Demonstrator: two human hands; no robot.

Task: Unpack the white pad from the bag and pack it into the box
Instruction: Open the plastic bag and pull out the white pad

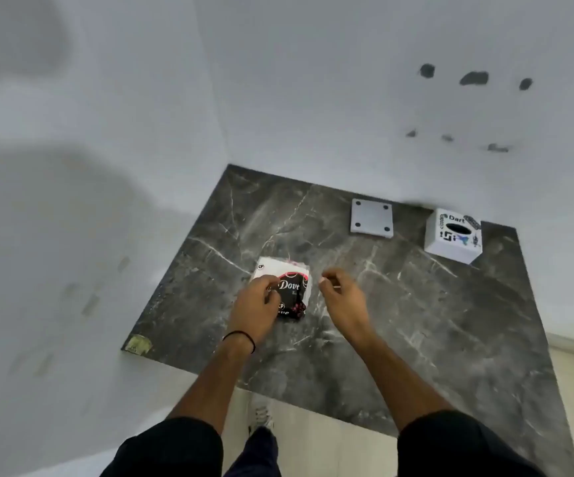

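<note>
the bag (283,290), printed black and pink with "dove" on it, lies flat on the dark marbled table (433,321), directly ahead of the person and a little left of centre, its long axis running away from them, slightly tilted. the left hand (256,306) is on it, fingers curled over the bag's left edge as if holding it down or starting to grip it. the right hand (342,294) hovers just beside the bag's right side, not touching, its fingers loosely curled with nothing visible in them. a white area at the bag's far end looks like the white pad (268,268), by that judgement still inside, so the unpacking is not yet done. the box (452,235), white with "dart" and a dark oval opening on top, stands well apart at the far right of the table, on the right hand's side, so that hand is better placed for the carry. a white square plate (371,218) with four dark holes lies at the far edge left of the box, off the straight path from bag to box. nothing else stands between them.
</note>
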